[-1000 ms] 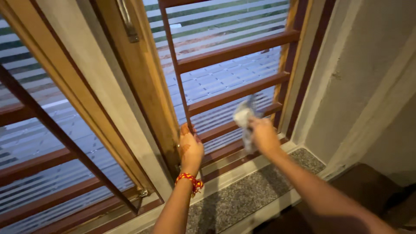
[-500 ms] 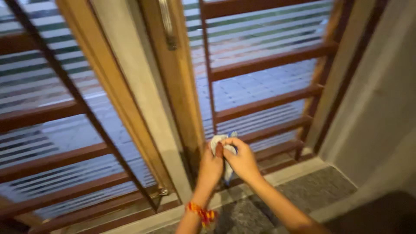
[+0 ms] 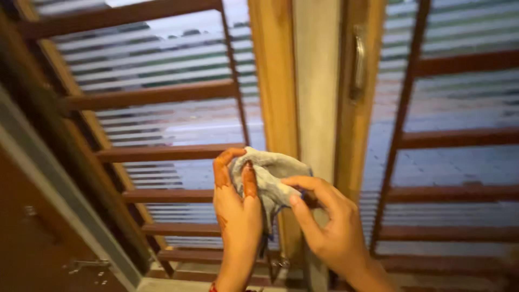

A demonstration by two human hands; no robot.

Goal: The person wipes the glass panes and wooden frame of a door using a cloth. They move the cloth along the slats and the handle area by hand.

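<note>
I have the grey cloth (image 3: 268,178) bunched between both hands in the middle of the frame, in front of the pale strip of wall (image 3: 316,92) between the 2 window sections. My left hand (image 3: 237,208) has its grip closed on the cloth's left side, fingers curled up and over the top fold, thumb pressed against it. My right hand (image 3: 330,224) pinches the right edge between thumb and forefinger, so that grip is clamped on the same cloth.

The step in hand, as I judge it, is regathering the cloth into a usable pad. To do it well I should fold the loose tail hanging below my left palm inward, so nothing dangles or snags on the brown window bars (image 3: 162,94). A flat, firm face against the fingers will wipe better than a crumpled ball. I would keep the left grip steady as the anchor and let the right fingers do the tucking.

The metal handle (image 3: 358,65) sits on the wooden frame (image 3: 351,135) at upper right, well apart from both hands.
</note>
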